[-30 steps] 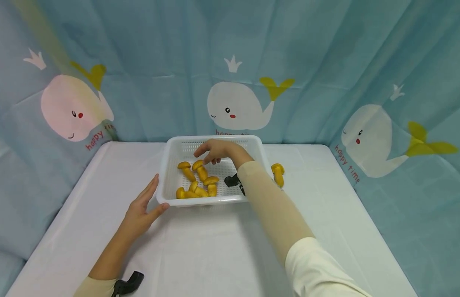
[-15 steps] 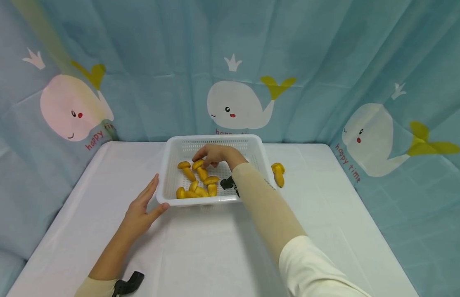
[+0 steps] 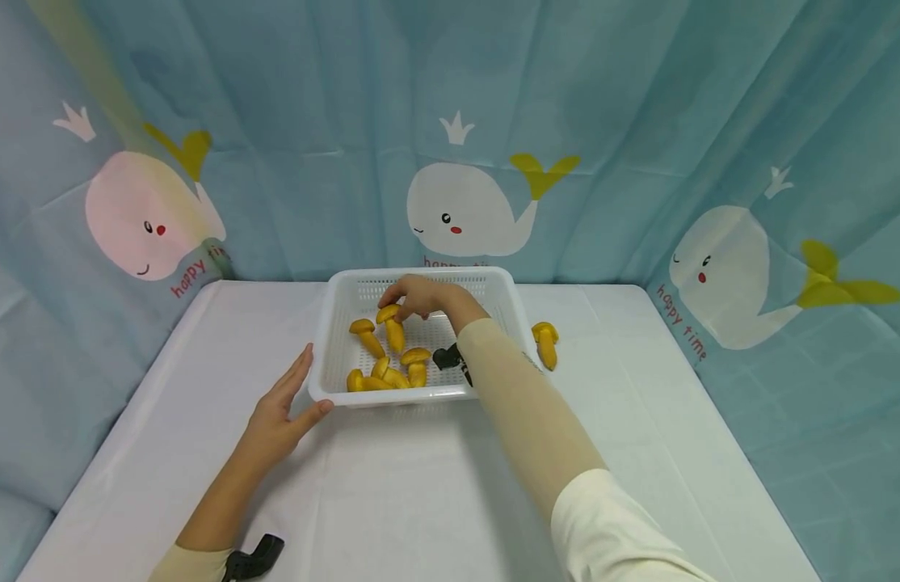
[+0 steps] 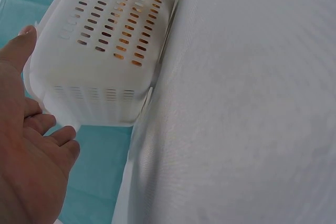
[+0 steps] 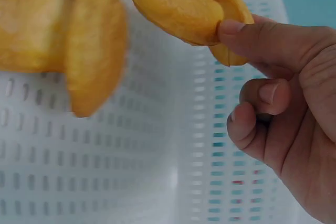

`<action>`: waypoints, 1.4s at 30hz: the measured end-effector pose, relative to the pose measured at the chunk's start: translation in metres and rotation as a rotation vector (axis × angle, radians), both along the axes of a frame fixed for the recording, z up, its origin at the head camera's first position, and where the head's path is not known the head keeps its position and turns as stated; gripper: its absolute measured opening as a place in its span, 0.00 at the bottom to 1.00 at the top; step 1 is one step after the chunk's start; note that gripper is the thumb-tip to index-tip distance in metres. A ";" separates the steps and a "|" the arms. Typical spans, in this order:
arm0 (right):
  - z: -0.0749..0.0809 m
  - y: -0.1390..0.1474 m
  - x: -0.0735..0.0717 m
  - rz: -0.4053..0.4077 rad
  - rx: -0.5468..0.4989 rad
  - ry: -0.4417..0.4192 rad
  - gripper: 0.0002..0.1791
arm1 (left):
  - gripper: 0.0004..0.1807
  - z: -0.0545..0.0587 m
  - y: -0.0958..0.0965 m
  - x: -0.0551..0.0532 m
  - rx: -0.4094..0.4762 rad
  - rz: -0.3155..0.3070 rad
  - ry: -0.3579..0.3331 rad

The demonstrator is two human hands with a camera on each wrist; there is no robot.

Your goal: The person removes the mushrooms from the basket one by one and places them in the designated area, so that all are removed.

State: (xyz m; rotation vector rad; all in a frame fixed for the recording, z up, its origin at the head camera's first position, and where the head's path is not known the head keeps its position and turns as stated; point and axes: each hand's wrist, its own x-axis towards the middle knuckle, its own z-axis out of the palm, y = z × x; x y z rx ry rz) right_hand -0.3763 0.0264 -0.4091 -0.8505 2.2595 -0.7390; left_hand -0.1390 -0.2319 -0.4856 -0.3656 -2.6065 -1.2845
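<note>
Within the last second, the right hand (image 3: 422,297) has clamped its fingers on a yellow mushroom (image 3: 395,333), now slightly raised inside the white basket (image 3: 406,397): one piece secured. Left hand (image 3: 274,425): fingers apart, at basket's near-left corner.

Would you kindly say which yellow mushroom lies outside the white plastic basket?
The yellow capped mushroom on the white cloth, right of the white perforated plastic basket; each other one is inside it or pinched by the right hand.

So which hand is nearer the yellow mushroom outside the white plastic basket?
The right hand, left of that mushroom, over the basket; the left hand is farther left, outside.
</note>
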 end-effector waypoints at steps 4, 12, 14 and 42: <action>0.018 -0.001 0.003 0.020 -0.004 0.072 0.22 | 0.53 -0.002 -0.001 0.001 -0.002 0.002 -0.002; 0.057 0.000 0.011 -0.008 -0.013 0.149 0.23 | 0.52 -0.003 -0.002 0.000 -0.008 0.006 -0.003; 0.063 0.004 0.014 -0.011 -0.027 0.165 0.23 | 0.51 -0.003 -0.001 -0.001 -0.008 0.002 -0.002; 0.088 0.072 0.059 0.017 -0.303 0.250 0.21 | 0.52 -0.002 -0.003 0.000 -0.003 -0.007 -0.008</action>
